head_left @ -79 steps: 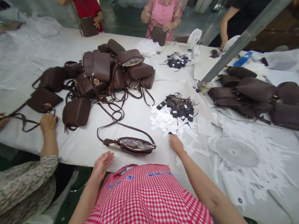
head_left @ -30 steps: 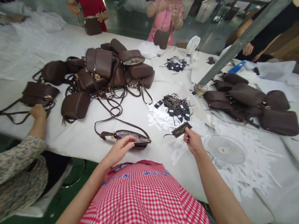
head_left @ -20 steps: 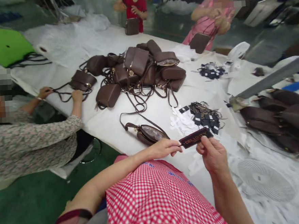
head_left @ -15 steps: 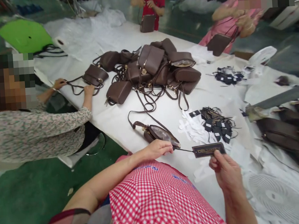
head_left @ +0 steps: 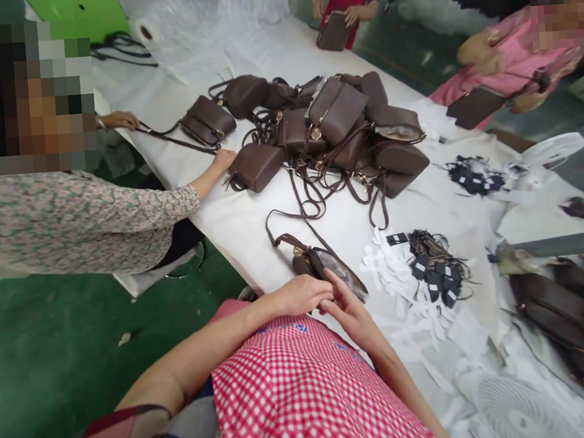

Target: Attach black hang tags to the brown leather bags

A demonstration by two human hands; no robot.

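Note:
My left hand (head_left: 302, 295) and my right hand (head_left: 348, 312) meet at the table's near edge, right in front of my red checked apron. Both sets of fingers are pressed together against the near end of a small brown shoulder bag (head_left: 325, 265), whose strap (head_left: 292, 219) loops away from me. The left fingers are curled and the right fingers pinch towards them. What they hold is hidden. The dark hang tag cannot be seen in either hand.
A heap of dark hang tags (head_left: 438, 272) lies on white paper pieces (head_left: 390, 272) to the right. A pile of brown bags (head_left: 346, 128) fills the middle. A co-worker's hand (head_left: 222, 160) rests by another bag (head_left: 208, 121). More bags (head_left: 562, 300) and a metal pole (head_left: 554, 246) lie right.
My right hand took a dark tag from the heap and brought it to my left hand. Both hands now sit together at the bag, the tag out of sight. The view swung left.

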